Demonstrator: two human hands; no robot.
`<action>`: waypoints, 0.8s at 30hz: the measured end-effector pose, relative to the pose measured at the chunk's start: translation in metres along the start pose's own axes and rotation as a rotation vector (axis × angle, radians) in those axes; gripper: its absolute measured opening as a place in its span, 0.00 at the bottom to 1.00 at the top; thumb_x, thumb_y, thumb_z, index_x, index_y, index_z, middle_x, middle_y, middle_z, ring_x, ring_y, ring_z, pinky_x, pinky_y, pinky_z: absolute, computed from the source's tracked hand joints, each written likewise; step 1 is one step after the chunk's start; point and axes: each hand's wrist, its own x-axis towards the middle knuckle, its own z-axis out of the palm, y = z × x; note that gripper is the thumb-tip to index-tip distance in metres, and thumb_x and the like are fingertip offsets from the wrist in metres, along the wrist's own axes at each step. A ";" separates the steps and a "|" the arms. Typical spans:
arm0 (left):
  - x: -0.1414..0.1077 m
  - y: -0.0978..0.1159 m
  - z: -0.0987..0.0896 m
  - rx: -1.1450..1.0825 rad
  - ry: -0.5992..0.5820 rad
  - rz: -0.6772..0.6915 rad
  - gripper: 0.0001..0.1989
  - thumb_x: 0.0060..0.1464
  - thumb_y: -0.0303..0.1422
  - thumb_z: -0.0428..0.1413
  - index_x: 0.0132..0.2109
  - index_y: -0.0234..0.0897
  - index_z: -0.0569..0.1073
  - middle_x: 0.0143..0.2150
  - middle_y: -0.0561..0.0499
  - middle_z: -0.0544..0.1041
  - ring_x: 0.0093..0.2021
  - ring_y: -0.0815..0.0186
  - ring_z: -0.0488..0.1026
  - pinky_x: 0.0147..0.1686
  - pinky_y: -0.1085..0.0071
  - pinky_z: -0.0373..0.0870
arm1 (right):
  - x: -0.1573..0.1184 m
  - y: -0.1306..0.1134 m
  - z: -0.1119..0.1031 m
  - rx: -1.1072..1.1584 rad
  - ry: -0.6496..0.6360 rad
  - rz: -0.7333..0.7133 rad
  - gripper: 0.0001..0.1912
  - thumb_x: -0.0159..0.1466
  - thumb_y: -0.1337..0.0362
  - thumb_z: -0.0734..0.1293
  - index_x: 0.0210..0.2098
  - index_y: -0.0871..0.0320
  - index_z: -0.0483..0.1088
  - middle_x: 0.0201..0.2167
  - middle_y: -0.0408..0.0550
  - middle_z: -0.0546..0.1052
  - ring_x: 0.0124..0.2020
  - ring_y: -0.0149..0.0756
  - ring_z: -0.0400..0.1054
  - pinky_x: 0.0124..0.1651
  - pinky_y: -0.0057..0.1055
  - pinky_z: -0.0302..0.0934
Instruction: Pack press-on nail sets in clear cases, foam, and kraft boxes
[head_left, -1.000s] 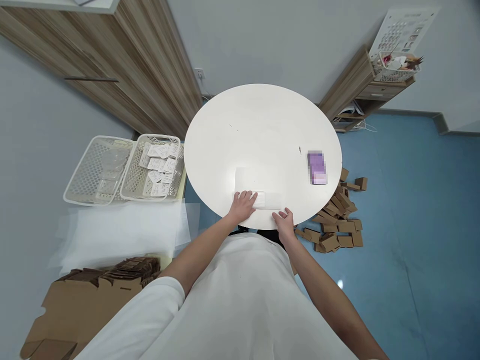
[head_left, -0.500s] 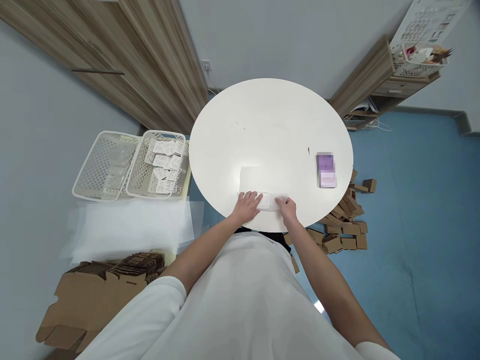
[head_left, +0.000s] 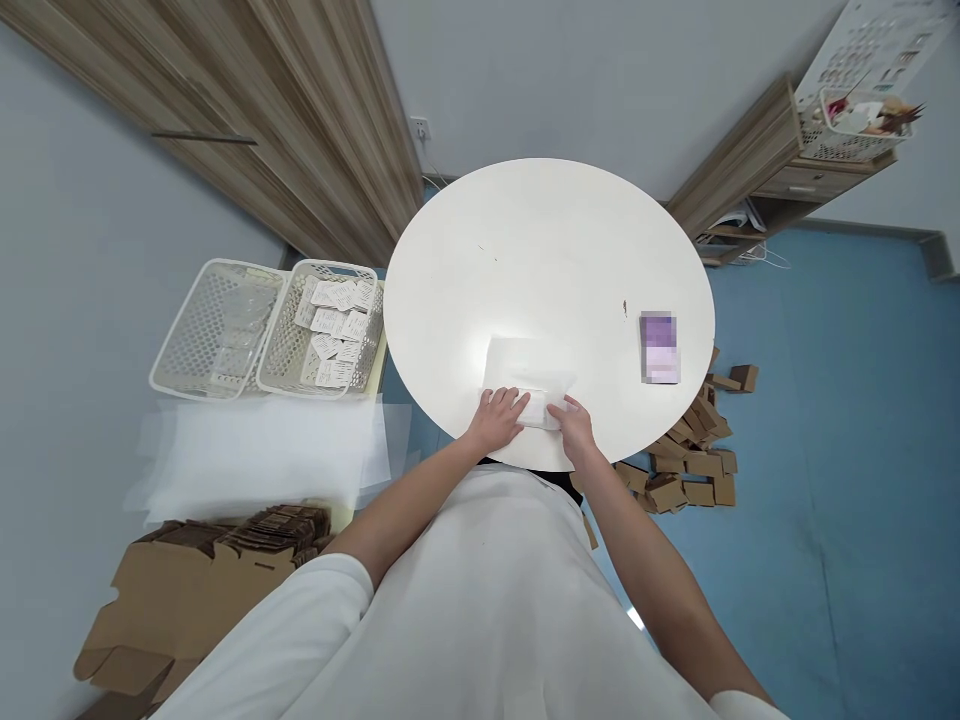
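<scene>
paper (head_left: 527,360) is now lifting, seemingly folding, right hand (head_left: 574,426) pinching its end, left hand (head_left: 496,420) pressing, fingers slightly spread.

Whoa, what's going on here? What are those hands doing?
A person is at a white oval table, working with both hands. The left hand lies with fingers spread on a small, flat white piece. The right hand is at its other end and seems to pinch a thin, see-through sheet. I can't tell what the white piece is. A purple item lies on the table's right side, and little brown boxes are on the floor.
</scene>
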 end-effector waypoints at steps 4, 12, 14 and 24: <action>0.000 0.000 -0.001 0.013 0.023 0.006 0.30 0.51 0.37 0.50 0.60 0.41 0.53 0.55 0.42 0.62 0.53 0.53 0.58 0.51 0.56 0.48 | -0.002 -0.001 0.003 -0.158 0.003 -0.132 0.26 0.46 0.62 0.68 0.45 0.57 0.64 0.48 0.50 0.68 0.47 0.39 0.64 0.47 0.34 0.62; 0.000 -0.001 -0.001 -0.029 0.028 -0.003 0.30 0.50 0.37 0.52 0.60 0.43 0.55 0.54 0.42 0.63 0.52 0.53 0.59 0.51 0.57 0.48 | 0.014 0.003 -0.014 -0.121 0.144 -0.072 0.37 0.47 0.61 0.67 0.54 0.56 0.50 0.46 0.53 0.67 0.42 0.36 0.67 0.40 0.31 0.65; 0.000 -0.001 0.000 -0.028 0.031 -0.001 0.29 0.50 0.37 0.52 0.60 0.42 0.55 0.54 0.42 0.63 0.52 0.53 0.59 0.51 0.57 0.48 | 0.019 -0.004 -0.018 -0.189 0.155 -0.096 0.34 0.47 0.62 0.66 0.52 0.57 0.54 0.43 0.52 0.68 0.40 0.36 0.67 0.39 0.31 0.65; 0.001 0.000 0.001 -0.033 0.046 0.005 0.27 0.50 0.35 0.51 0.58 0.38 0.58 0.54 0.41 0.63 0.53 0.53 0.59 0.51 0.56 0.48 | 0.005 -0.025 0.021 -0.592 -0.293 -0.419 0.20 0.54 0.61 0.61 0.45 0.58 0.66 0.40 0.50 0.71 0.39 0.34 0.66 0.45 0.34 0.61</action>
